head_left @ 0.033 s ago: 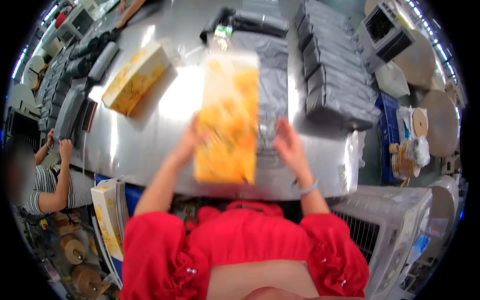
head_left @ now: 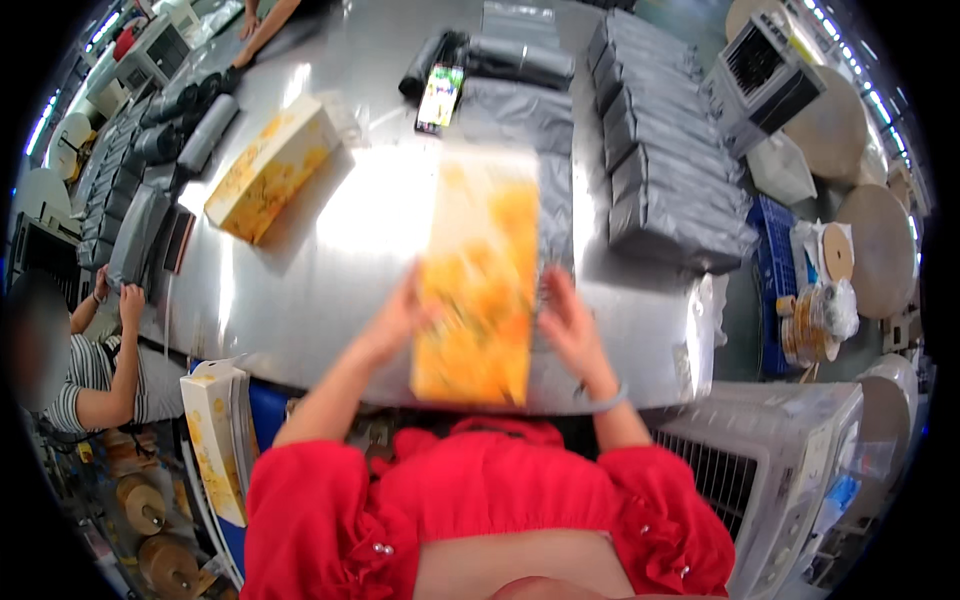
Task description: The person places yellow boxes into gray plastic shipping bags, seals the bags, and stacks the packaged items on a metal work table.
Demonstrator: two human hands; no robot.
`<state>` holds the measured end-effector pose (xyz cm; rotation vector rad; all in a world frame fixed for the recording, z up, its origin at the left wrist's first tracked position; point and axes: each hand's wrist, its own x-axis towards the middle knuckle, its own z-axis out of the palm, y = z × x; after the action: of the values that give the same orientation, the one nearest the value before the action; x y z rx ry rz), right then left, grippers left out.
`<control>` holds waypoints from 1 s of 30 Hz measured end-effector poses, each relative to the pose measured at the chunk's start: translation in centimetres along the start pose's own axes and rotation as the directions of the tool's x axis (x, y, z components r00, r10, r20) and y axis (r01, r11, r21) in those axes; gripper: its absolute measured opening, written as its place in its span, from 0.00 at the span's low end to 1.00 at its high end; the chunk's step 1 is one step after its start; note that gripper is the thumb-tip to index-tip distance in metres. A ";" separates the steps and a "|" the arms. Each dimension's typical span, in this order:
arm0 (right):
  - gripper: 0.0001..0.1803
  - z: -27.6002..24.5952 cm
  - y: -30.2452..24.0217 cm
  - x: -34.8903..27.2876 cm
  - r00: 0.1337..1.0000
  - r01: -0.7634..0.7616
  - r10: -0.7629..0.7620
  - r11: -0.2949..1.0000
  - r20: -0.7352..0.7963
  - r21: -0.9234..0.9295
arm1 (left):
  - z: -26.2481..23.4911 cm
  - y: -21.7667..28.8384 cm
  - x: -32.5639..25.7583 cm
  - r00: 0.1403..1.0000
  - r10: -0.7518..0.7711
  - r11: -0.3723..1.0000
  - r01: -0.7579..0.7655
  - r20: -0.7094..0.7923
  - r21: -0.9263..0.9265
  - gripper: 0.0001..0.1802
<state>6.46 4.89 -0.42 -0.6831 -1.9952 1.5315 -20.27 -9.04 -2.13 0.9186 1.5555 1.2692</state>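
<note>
A long white box with yellow flower print (head_left: 477, 290) is over the near edge of the metal table, slightly blurred. My left hand (head_left: 398, 318) grips its left side, with the thumb on the printed face. My right hand (head_left: 572, 325) is beside the box's right edge with its fingers apart; contact there is hard to make out. Partly covered by the box, a flat pile of grey plastic bags (head_left: 556, 165) lies beyond and to the right. A phone with a lit screen (head_left: 440, 98) rests at the far end of that pile.
Another flower-print box (head_left: 272, 172) lies at an angle on the metal table (head_left: 300, 330). Wrapped grey parcels (head_left: 665, 165) stand in a row at right; more (head_left: 105, 185) line the left. A co-worker's hands (head_left: 118, 288) hold a grey parcel. Flattened flower-print cartons (head_left: 215, 435) stand lower left.
The box has shifted toward me and a little right, with my left hand on it. My right hand has come nearer its side. More of the phone now shows.
</note>
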 end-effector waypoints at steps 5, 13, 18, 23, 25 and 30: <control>0.22 -2.2 2.5 -0.5 0.898 -0.304 0.337 0.940 -0.284 0.154 | 2.3 1.7 5.4 0.878 0.479 0.546 -0.300 0.002 0.782 0.11; 0.04 -3.3 7.4 9.8 0.944 0.022 -0.243 0.721 -0.223 -0.693 | 3.9 0.6 14.2 0.951 0.289 0.599 -0.088 -0.112 0.796 0.05; 0.05 -1.0 4.9 5.9 0.836 0.137 -0.381 0.842 -0.396 -0.521 | 6.3 -2.7 5.8 0.645 0.756 0.553 -0.544 -0.107 0.631 0.05; 0.07 -1.7 6.2 8.1 0.970 -0.135 -0.057 0.674 -0.234 -0.726 | 4.2 -3.1 10.0 0.946 0.270 0.629 -0.032 -0.179 0.777 0.09; 0.09 -2.3 5.6 6.3 0.990 -0.072 -0.045 0.651 -0.132 -0.755 | 4.8 -1.8 7.6 0.997 0.075 0.543 -0.021 -0.024 0.839 0.09; 0.06 -1.3 6.1 -10.5 0.894 0.326 0.086 0.547 0.439 -0.771 | 6.5 -7.0 -9.1 0.904 0.128 0.477 -0.416 0.407 0.774 0.09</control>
<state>15.45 0.15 -7.13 -0.5198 -3.0819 0.5456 -11.28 -16.89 -7.72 1.9733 1.8200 0.4070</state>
